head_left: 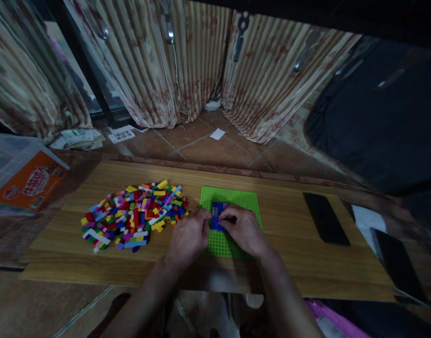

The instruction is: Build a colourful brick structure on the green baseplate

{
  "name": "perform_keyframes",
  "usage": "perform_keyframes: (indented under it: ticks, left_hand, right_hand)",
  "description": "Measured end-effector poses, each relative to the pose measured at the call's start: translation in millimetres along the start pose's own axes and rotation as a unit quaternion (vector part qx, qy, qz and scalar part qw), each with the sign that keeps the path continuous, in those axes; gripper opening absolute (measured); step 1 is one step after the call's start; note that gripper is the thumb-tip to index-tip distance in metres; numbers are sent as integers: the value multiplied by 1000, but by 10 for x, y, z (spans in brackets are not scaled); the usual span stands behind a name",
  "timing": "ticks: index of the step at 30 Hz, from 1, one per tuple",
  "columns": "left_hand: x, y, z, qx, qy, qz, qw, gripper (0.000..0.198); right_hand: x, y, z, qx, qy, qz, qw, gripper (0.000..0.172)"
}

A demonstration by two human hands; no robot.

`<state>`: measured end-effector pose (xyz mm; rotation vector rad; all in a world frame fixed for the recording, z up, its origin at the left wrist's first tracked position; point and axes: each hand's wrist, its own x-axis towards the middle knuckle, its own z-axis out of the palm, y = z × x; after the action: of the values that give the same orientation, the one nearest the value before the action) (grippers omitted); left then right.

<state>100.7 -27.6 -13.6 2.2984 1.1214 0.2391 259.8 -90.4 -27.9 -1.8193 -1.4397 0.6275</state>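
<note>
A green studded baseplate (231,192) lies on the wooden table. On it sits a block of blue bricks (215,224) with a greyish patch near its upper left. My right hand (242,227) is over the right side of the blue bricks, thumb and forefinger pinched at them; whatever is between the fingertips is too small to make out. My left hand (191,233) is closed at the baseplate's left edge, its fingertips close to the blue bricks. Anything inside its fingers is hidden.
A large heap of loose coloured bricks (136,217) spreads over the table's left part. A black phone-like slab (326,218) lies on the right, with another dark slab (398,263) beyond the table end. A clear plastic box (28,176) with an orange label stands at far left.
</note>
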Motion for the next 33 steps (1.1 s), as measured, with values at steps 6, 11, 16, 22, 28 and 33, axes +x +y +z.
perform_keyframes:
  ticks: [6,11,16,22,28,33]
  left_hand:
    - [1,-6,29,-17,23,8,1000,23]
    - [-10,-16,53,-34,39,47,998,22]
    - [-79,-4,107,15,29,96,995,37]
    - [-176,28,252,106,32,112,987,50]
    - [-200,73,300,151,55,112,981,44]
    - [-215,115,283,174,50,93,979,39]
  right_hand:
    - [-11,-18,-79,49,54,50,996,15]
    - [4,-8,-134,-1,127,106,986,10]
    - [0,33,-75,-57,85,148,984,7]
    - [24,10,-28,-88,89,166,978,11]
    - [27,-30,-12,-104,88,169,976,11]
    - [27,-43,30,-112,83,166,976,13]
